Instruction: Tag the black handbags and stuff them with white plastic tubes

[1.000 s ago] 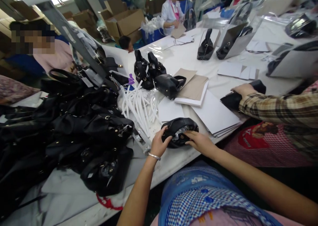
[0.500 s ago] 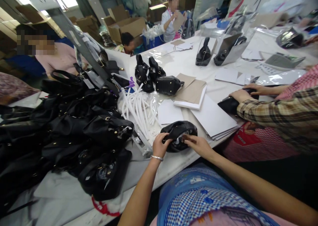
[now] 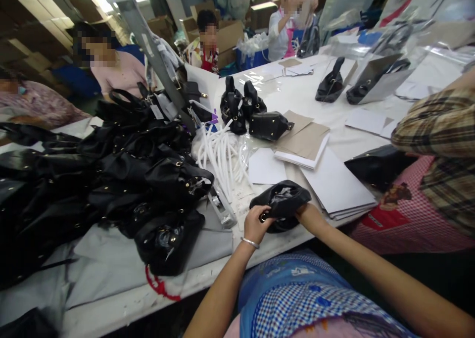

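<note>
A small black handbag [image 3: 284, 199] lies at the table's near edge, its opening tipped up with clear plastic showing inside. My left hand [image 3: 257, 224] pinches the bag's near left side with thumb and fingers, beside a gold ring. At the bag's right end is my right hand [image 3: 309, 218]; its fingers disappear behind the black material, so their grip is hidden. Just beyond the bag lie a white sheet [image 3: 266, 166] and a stack of white boards [image 3: 339, 184]. White tubing strips [image 3: 218, 155] are bunched to the left of it.
A large heap of black handbags [image 3: 111, 174] covers the left side. Several finished-looking bags [image 3: 269, 125] stand mid-table beside brown cardboard sheets [image 3: 306, 135]. A grey post [image 3: 156, 56] rises behind the heap. A co-worker's plaid sleeve [image 3: 441, 125] is close on the right; other people sit across the table.
My right hand has gone from the bag's opening to behind its right end. The bag has been tilted and its opening spread. The co-worker on the right has shifted, and my view has turned left.
</note>
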Demonstrator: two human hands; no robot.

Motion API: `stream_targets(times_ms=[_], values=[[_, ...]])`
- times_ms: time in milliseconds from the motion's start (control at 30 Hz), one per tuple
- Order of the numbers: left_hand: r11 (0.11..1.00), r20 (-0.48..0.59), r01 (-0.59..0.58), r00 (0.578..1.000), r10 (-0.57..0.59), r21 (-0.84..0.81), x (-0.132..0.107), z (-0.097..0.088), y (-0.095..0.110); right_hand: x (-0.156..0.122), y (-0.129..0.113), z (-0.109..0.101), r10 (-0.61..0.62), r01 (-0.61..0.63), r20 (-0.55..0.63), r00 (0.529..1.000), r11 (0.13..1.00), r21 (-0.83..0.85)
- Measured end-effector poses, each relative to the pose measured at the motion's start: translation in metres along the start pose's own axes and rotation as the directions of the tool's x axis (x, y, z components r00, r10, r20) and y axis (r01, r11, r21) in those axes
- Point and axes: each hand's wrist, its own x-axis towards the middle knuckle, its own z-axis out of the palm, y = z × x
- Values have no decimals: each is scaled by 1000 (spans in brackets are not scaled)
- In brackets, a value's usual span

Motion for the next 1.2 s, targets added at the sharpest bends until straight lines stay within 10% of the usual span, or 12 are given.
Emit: stream_targets(times_ms=[133, 267, 333, 433, 600, 767, 1200], values=[[1000, -33, 31, 999, -31, 5, -9, 8, 6, 0, -30, -21, 82, -102, 74, 994, 939, 329], [997, -3, 47, 999, -47, -59, -30, 22, 18, -4, -81, -44, 80, -246, 239, 968, 506, 827], [990, 85, 29, 996, -18, -138, -40, 25, 22, -3, -98, -56, 84, -292, 286, 955, 462, 837], [984, 160, 22, 987, 7, -179, -44, 17, 16, 1, -105, -75, 125, -359, 369, 921, 639, 681], [968, -86, 250, 964, -251, -20, -10, -25, -26, 17, -80, -96, 163, -187, 263, 951, 980, 67], [832, -8, 342, 926, -377, 437, 25, -47, -57, 30, -59, -94, 71, -78, -50, 996, 985, -157], [727, 115, 259, 900, -421, 636, 45, -19, -76, 17, -83, -115, -25, 30, 52, 998, 996, -84]])
